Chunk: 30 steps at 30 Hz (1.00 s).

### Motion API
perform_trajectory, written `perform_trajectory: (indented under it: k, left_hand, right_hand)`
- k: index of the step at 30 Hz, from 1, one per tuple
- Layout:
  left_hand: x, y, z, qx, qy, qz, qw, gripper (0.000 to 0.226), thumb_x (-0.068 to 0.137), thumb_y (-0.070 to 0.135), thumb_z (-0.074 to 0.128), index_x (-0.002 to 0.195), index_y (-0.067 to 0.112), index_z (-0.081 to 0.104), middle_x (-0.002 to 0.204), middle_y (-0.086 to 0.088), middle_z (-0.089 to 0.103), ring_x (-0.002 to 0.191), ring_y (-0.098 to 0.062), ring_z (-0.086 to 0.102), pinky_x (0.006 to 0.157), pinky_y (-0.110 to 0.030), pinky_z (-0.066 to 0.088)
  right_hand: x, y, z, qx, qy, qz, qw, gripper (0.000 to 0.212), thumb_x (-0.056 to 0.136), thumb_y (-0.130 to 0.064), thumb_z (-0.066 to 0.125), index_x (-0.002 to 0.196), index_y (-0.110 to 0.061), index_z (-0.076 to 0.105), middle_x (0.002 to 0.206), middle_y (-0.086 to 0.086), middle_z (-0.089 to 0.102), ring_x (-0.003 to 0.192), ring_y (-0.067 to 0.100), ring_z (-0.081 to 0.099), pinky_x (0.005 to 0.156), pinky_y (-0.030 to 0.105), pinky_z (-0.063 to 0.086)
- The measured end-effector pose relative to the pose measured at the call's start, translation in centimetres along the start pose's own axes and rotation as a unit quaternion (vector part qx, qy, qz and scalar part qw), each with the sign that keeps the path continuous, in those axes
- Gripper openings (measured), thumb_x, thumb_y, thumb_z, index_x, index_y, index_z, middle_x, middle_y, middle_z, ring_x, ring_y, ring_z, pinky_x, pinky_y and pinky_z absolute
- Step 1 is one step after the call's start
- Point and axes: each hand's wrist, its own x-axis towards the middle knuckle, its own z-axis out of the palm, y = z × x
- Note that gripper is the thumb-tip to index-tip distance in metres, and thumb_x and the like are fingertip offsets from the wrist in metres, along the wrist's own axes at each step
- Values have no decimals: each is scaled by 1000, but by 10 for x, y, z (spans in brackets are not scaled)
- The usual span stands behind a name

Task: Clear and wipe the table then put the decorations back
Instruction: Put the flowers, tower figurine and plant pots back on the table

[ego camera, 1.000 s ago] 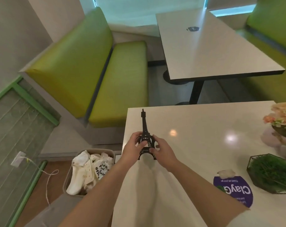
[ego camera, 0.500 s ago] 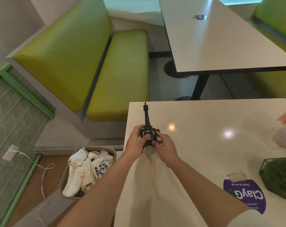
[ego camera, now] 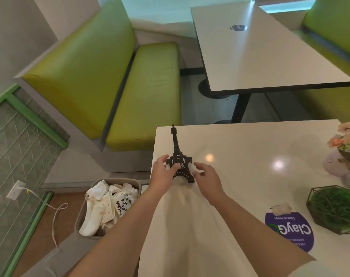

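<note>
Since half a second ago the right hand (ego camera: 207,177) has come off the Eiffel Tower model (ego camera: 179,160) and now hovers just beside its base, fingers (ego camera: 198,166) loosely spread and holding nothing. Whether the fingertips graze the model's right edge cannot be told, since a bright blur sits there. The left hand (ego camera: 163,172) remains on the model, its thumb and fingers pinching the lower platform from the left side. The black lattice model stands upright on the white table (ego camera: 250,148), near the table's far left corner, its spire pointing away from the camera.

On the right side of the table, well apart from the model, sit a pink flower arrangement (ego camera: 348,136) at the frame edge, a geometric glass planter (ego camera: 336,208) filled with green grass, and a round purple sticker (ego camera: 290,228) with a small crumpled white scrap (ego camera: 280,208) at its far edge. Beside the table's left edge, on the floor, a grey bin (ego camera: 108,206) holds white cloths. A green bench (ego camera: 130,86) and a second table (ego camera: 260,50) stand beyond.
</note>
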Motion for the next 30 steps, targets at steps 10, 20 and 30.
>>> perform_trajectory:
  k: [10, 20, 30]
  left_hand:
    - [-86, 28, 59, -16, -13, 14, 1000, 22, 96, 27, 60, 115, 17, 58, 102, 4, 60, 86, -5, 55, 65, -12, 38]
    - [-170, 89, 195, 36, -142, 30, 989, 27, 99, 33, 53, 122, 20, 57, 113, 5, 61, 102, -12, 57, 83, -23, 40]
    - [-193, 102, 301, 101, -173, 28, 979, 50, 95, 40, 59, 139, 18, 50, 142, -8, 46, 122, -22, 54, 103, -37, 45]
  right_hand:
    - [-67, 13, -92, 34, 98, -14, 995, 22, 97, -19, 52, 111, -23, 68, 110, -8, 61, 95, 6, 59, 69, 13, 41]
    - [-129, 52, -243, -60, 184, -36, 980, 19, 96, -17, 52, 101, -29, 66, 98, -12, 61, 96, 8, 57, 84, 31, 50]
    - [-134, 112, -345, -121, 222, 72, 965, 18, 92, -21, 61, 110, -20, 60, 111, 1, 53, 112, 20, 47, 85, 25, 38]
